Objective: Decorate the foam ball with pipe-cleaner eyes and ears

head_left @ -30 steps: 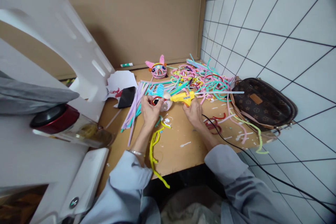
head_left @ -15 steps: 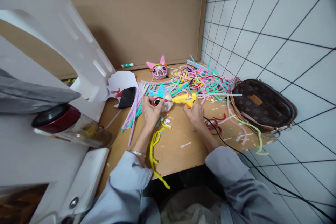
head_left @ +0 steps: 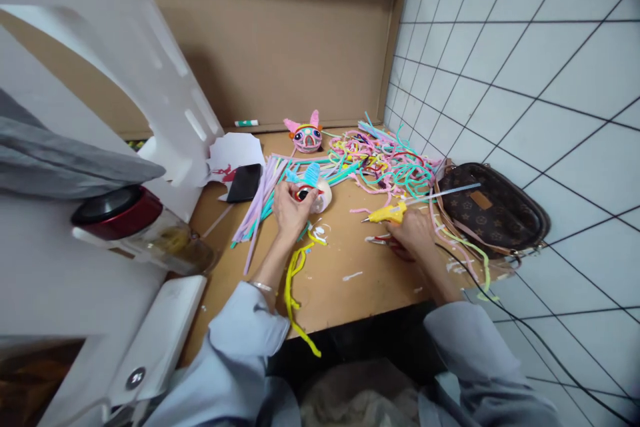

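Note:
My left hand [head_left: 293, 212] is closed around the side of a white ball-shaped craft head [head_left: 324, 196] with blue fuzzy ears [head_left: 312, 174] and a red-rimmed dark eye. My fingers cover part of it. In my right hand [head_left: 413, 232] is a yellow hot glue gun [head_left: 387, 213], its nozzle pointing left, apart from the head. A clear glue stick [head_left: 444, 193] sticks out of its back end. Beneath the right hand lie red-handled pliers or scissors [head_left: 381, 240], partly hidden. Yellow pipe cleaners [head_left: 293, 273] lie near my left wrist.
A finished-looking pink-eared head [head_left: 307, 137] stands at the back beside a tangle of coloured pipe cleaners [head_left: 395, 160]. A phone [head_left: 245, 183] lies on white paper at left. A brown handbag [head_left: 495, 207] rests by the tiled wall. The black cord [head_left: 500, 310] runs off right.
My right hand has drawn the glue gun away from the craft head, to the right and slightly toward me. My left hand still holds the head in nearly the same place.

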The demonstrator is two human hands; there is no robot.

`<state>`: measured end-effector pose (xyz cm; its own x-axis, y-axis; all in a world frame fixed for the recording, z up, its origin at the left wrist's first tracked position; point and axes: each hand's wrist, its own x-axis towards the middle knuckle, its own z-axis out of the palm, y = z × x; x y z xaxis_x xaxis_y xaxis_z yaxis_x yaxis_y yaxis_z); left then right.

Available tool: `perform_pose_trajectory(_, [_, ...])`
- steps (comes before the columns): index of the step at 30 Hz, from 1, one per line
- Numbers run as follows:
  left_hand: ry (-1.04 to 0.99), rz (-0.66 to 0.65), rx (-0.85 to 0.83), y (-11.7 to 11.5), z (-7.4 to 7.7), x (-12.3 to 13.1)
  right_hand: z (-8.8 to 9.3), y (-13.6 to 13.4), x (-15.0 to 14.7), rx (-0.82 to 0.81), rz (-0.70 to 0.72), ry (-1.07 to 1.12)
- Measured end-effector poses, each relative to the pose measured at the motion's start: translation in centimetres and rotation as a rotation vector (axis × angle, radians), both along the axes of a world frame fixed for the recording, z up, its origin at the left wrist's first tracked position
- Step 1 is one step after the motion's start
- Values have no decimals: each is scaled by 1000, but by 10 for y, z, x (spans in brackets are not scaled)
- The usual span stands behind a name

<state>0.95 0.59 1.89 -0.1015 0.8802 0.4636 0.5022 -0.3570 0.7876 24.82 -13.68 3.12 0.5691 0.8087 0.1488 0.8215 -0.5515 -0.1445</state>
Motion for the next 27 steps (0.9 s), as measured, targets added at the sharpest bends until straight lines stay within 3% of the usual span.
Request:
perform_pose_trajectory(2, [-4,-9,-2,0,0,1,10,-5,-6,70,45,-121])
perform_pose_trajectory(4, [-7,-13,-4,-1,0,1,20,-1,-17,240,144,-90])
perform_pose_trajectory(7, [8,-9,-4,-2,2,1,28,27,-40,538,355,371])
perform_pose_trajectory(9, [20,-4,1,-3,3,1,27,56,-57,655,395,781])
perform_pose_trajectory(11, [24,1,4,-4,4,1,23,85,-71,653,363,1172])
perform_pose_trajectory(13, [21,3,3,-3,3,1,18,108,-81,612,368,1276])
perform_pose_trajectory(17, [15,4,19,0,0,1,9,127,-87,544,399,1375])
perform_pose_trajectory(27, [16,2,55,1,-3,1,-4,130,-82,527,423,1453])
